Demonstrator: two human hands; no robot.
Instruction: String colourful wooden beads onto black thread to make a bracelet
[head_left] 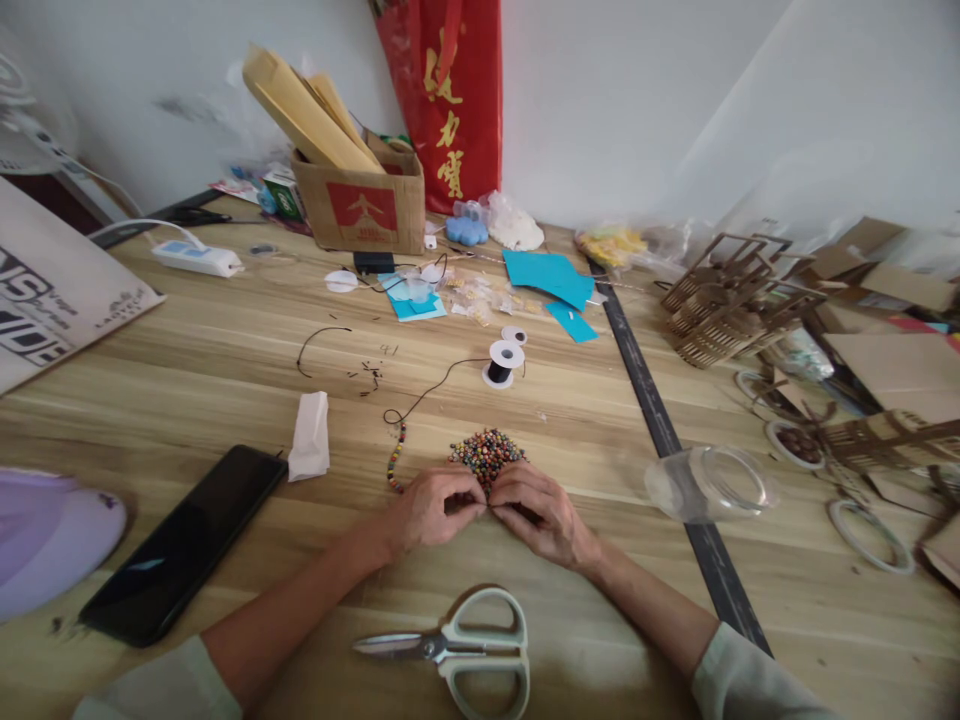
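Note:
My left hand (439,508) and my right hand (541,512) meet fingertip to fingertip in front of a heap of small multicoloured beads (491,448). Both are closed in a pinch; what lies between the fingertips is too small to make out. A strand of strung beads (394,458) comes out from behind my left hand. From its far end a thin black cord (431,388) loops back to a white spool of black cord (499,368). Below my hands lie scissors with pale handles (480,655), blades pointing left.
On the left are a black phone (184,545), a folded white paper (309,437) and a power strip (196,258). A clear plastic jar (705,484) lies at right, near woven baskets (720,310). Behind stand a cardboard box (367,205), blue paper pieces (551,278) and a red bag (465,110).

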